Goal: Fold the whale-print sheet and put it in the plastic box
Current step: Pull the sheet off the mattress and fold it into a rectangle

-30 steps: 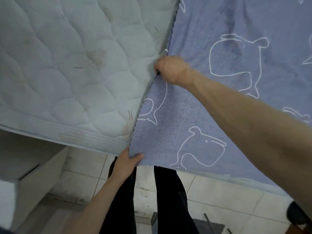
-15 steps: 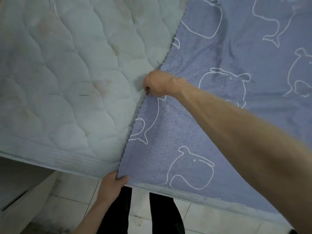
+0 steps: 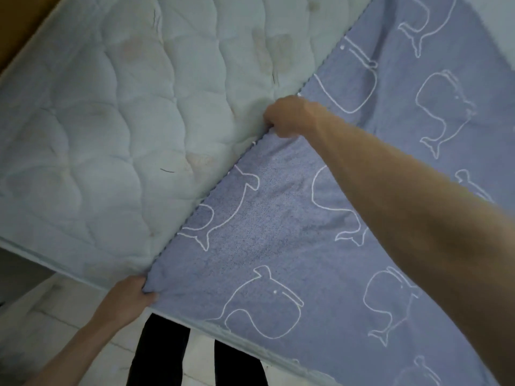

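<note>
Fingers of the right hand (image 3: 289,117) are curled tight around the sheet's (image 3: 278,232) scalloped edge, well in from the mattress's (image 3: 97,135) near border; the fingertips themselves are tucked under and out of sight. The left hand (image 3: 129,298) pinches the sheet's corner right at that near border, thumb on top, cloth bunched between thumb and fingers. Between the two grips the edge runs taut and straight, slanting away from the mattress border toward its far side. The blue sheet spreads from that line across the right part of the mattress, whales outlined in white, and hangs a little past the near border above the tiled floor (image 3: 41,330) and the person's dark trousers (image 3: 158,355). To the left of the edge the quilted mattress lies bare. So the whole sheet lies to the right of both hands, its held edge being the long line to carry. I would judge the fold must go rightward, over the cloth; the left hand is nearer the person, the right at full reach. No plastic box is in view.
</note>
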`<state>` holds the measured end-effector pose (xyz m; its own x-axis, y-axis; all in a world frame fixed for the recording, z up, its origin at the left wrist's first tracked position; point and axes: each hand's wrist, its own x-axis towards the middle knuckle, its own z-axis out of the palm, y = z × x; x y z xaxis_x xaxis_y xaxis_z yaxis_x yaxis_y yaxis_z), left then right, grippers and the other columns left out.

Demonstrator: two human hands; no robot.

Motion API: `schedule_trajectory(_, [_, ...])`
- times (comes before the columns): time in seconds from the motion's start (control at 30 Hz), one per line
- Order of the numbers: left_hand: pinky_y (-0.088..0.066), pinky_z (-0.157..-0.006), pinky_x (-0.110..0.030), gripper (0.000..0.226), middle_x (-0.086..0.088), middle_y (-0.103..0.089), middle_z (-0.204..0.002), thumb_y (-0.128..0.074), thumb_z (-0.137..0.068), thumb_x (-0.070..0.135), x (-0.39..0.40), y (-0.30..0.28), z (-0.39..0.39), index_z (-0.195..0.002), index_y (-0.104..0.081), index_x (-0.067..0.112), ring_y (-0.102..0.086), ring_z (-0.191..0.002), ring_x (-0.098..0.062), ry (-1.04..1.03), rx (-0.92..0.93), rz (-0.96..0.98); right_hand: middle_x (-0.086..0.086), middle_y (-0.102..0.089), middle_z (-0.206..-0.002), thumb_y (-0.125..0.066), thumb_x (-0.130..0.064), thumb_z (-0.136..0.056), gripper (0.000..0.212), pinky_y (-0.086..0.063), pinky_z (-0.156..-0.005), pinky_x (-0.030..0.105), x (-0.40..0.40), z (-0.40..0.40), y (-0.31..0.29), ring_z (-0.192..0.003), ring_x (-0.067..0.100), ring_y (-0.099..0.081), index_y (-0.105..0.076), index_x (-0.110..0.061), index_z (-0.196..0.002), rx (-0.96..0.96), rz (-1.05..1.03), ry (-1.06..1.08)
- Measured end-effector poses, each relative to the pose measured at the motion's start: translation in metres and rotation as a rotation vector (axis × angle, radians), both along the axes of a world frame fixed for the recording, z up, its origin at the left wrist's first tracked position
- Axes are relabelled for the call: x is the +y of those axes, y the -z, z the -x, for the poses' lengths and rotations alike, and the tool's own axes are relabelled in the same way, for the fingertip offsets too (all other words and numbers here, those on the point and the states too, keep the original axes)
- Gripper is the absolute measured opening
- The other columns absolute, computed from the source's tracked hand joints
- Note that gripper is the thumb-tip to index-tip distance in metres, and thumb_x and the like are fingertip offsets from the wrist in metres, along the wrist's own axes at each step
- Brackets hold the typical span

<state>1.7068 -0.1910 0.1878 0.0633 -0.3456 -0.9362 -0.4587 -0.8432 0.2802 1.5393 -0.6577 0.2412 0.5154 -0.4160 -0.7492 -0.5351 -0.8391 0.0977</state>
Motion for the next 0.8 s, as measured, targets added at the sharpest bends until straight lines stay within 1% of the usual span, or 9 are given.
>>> schedule_trajectory(0.07, [-0.051,-0.083,-0.034,0.006,-0.005,-0.076,-0.094,-0.077,-0.086,0.011,-0.001,0.002,0.001,-0.091,-0.076,0.008,-0.07,-0.092,-0.022,-0.006,-0.004,-0.005,0.009,-0.068,-0.117,-0.054,-0.009,-0.095,0.031,-0.048,-0.075,0.035,-0.012,0.001,-0.001,-0.104,0.033,-0.066,-0.068,-0.017,-0.122,0.063,0.016,-0.079])
schedule_trajectory(0.17, [-0.051,-0.083,-0.034,0.015,-0.002,-0.075,-0.096,-0.077,-0.083,0.021,-0.005,0.002,0.001,-0.096,-0.075,0.015,-0.069,-0.095,-0.021,-0.049,0.002,-0.004,0.013,-0.069,-0.117,-0.052,-0.006,-0.095,0.03,-0.055,-0.084,0.039,-0.029,-0.012,-0.004,-0.105,0.035,-0.066,-0.069,-0.014,-0.119,0.064,0.017,-0.14])
schedule_trajectory(0.27, [-0.051,-0.078,-0.033,0.003,-0.003,-0.074,-0.091,-0.075,-0.084,0.017,-0.006,0.003,-0.001,-0.086,-0.072,0.016,-0.069,-0.091,-0.022,-0.028,0.006,-0.026,0.013,-0.069,-0.118,-0.055,-0.011,-0.096,0.028,-0.053,-0.088,0.04,-0.04,-0.033,-0.006,-0.106,0.035,-0.064,-0.07,-0.015,-0.119,-0.018,0.008,-0.158])
schedule_trajectory(0.37, [-0.046,-0.067,-0.03,0.015,-0.002,-0.07,-0.081,-0.071,-0.086,0.015,-0.005,0.002,-0.006,-0.074,-0.063,0.017,-0.068,-0.082,-0.022,0.026,-0.035,-0.069,0.009,-0.068,-0.118,-0.063,-0.021,-0.095,0.022,-0.051,-0.085,0.038,-0.043,-0.047,-0.007,-0.105,0.033,-0.064,-0.07,-0.021,-0.116,-0.025,-0.002,-0.167])
schedule_trajectory(0.47, [-0.05,-0.068,-0.034,0.022,-0.004,-0.066,-0.075,-0.069,-0.085,0.017,-0.004,-0.001,-0.01,-0.069,-0.053,0.017,-0.066,-0.075,-0.024,0.07,-0.101,-0.102,0.006,-0.069,-0.115,-0.068,-0.029,-0.092,0.023,-0.051,-0.086,0.037,-0.055,-0.045,-0.008,-0.105,0.031,-0.065,-0.068,-0.025,-0.114,0.058,-0.004,-0.168])
schedule_trajectory(0.6, [-0.054,-0.08,-0.033,0.013,-0.006,-0.069,-0.096,-0.067,-0.09,0.025,-0.019,-0.007,-0.016,-0.086,-0.059,0.016,-0.069,-0.094,-0.026,0.212,-0.093,-0.157,0.007,-0.071,-0.11,-0.054,-0.014,-0.096,0.027,-0.056,-0.087,0.043,-0.076,-0.036,-0.011,-0.102,0.033,-0.067,-0.068,-0.021,-0.118,0.122,0.032,-0.178])
schedule_trajectory(0.7, [-0.053,-0.085,-0.029,0.018,0.001,-0.07,-0.11,-0.058,-0.096,0.033,-0.046,-0.017,-0.021,-0.106,-0.064,0.02,-0.07,-0.104,-0.022,0.507,-0.207,-0.226,0.01,-0.069,-0.11,-0.051,-0.013,-0.097,0.028,-0.05,-0.078,0.038,-0.084,-0.037,-0.008,-0.1,0.035,-0.065,-0.067,-0.021,-0.118,0.076,0.036,-0.184])
schedule_trajectory(0.77, [-0.052,-0.082,-0.027,0.022,0.007,-0.07,-0.1,-0.054,-0.098,0.039,-0.09,-0.029,-0.031,-0.106,-0.068,0.024,-0.071,-0.1,-0.018,0.614,-0.37,-0.202,0.009,-0.068,-0.108,-0.056,-0.02,-0.097,0.022,-0.046,-0.074,0.036,-0.09,-0.035,-0.005,-0.098,0.034,-0.065,-0.066,-0.022,-0.117,0.059,0.027,-0.164])
schedule_trajectory(0.8, [-0.05,-0.076,-0.028,0.022,0.008,-0.066,-0.087,-0.053,-0.098,0.039,-0.121,-0.032,-0.035,-0.096,-0.069,0.024,-0.07,-0.092,-0.02,0.589,-0.44,-0.132,0.007,-0.068,-0.109,-0.06,-0.026,-0.095,0.021,-0.045,-0.074,0.034,-0.094,-0.033,-0.003,-0.098,0.032,-0.065,-0.065,-0.024,-0.116,0.046,0.02,-0.14])
